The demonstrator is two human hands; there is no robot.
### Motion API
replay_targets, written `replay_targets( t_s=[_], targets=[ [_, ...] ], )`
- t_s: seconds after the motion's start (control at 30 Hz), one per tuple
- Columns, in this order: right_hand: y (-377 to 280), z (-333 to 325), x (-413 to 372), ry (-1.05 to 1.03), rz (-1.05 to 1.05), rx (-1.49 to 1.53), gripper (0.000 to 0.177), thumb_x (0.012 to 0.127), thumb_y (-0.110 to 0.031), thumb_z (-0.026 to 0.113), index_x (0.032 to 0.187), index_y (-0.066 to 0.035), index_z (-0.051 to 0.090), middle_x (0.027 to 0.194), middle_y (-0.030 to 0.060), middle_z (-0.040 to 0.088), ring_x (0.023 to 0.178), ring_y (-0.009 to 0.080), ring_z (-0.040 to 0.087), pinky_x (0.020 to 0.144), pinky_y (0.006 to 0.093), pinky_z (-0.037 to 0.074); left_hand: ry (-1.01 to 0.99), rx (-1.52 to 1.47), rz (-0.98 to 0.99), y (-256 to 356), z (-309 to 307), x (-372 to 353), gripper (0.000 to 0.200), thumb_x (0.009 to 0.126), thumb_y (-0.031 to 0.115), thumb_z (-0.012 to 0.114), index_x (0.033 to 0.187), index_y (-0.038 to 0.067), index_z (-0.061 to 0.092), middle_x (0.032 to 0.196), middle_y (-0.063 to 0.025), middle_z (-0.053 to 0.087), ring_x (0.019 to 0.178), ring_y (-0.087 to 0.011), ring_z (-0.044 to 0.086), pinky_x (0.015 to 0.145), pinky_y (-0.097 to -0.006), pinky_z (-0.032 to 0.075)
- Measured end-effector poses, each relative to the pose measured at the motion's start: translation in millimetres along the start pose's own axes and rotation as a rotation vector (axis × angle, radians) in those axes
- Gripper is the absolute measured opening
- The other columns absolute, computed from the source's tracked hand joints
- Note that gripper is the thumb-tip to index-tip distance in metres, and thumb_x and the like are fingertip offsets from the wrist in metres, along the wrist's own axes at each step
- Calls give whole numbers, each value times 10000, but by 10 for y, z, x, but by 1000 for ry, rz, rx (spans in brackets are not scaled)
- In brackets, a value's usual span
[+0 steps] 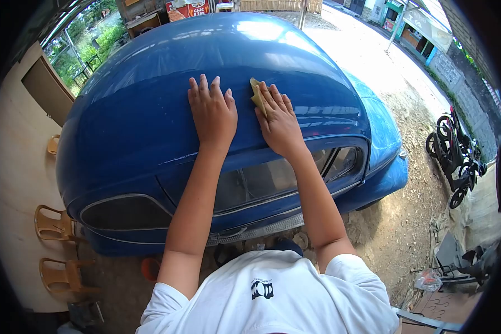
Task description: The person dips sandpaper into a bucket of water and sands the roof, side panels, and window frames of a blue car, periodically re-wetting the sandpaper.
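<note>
A blue car (150,117) with a glossy rounded roof fills the middle of the view. My left hand (212,114) lies on the roof with its fingers apart and nothing in it. To its right, my right hand (279,119) presses a yellowish cloth or sheet (256,96) against the roof. The sheet's folded edge sticks out on the left side of that hand, and the rest is hidden under the palm and fingers. Below both hands run the car's side windows (261,181).
Brown plastic chairs (55,224) stand by the wall at the left. Motorcycles (453,147) are parked at the right on gravel ground (412,195). A plastic bag (428,280) lies at the lower right, and an orange container (150,269) is below the car.
</note>
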State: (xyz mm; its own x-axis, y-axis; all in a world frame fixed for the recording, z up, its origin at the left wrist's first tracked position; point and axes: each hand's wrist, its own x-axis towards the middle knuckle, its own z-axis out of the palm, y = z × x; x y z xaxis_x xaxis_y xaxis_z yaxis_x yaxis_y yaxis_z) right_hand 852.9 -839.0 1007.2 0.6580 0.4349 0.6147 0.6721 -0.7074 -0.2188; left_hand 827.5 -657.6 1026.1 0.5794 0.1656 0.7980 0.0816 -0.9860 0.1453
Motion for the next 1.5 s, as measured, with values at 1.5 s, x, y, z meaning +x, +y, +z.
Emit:
replay_targets(
  t_s=[1.5],
  targets=[
    [3241, -468, -252, 55, 308, 203, 596, 1138, -356, 417, 1639, -34, 397, 1716, 169, 373, 1612, 346, 295, 1324, 492, 196, -209, 62, 225, 3142, 1328, -146, 543, 1123, 394, 449, 1536, 57, 552, 1641, -230, 467, 1585, -354, 353, 1315, -530, 204]
  ],
)
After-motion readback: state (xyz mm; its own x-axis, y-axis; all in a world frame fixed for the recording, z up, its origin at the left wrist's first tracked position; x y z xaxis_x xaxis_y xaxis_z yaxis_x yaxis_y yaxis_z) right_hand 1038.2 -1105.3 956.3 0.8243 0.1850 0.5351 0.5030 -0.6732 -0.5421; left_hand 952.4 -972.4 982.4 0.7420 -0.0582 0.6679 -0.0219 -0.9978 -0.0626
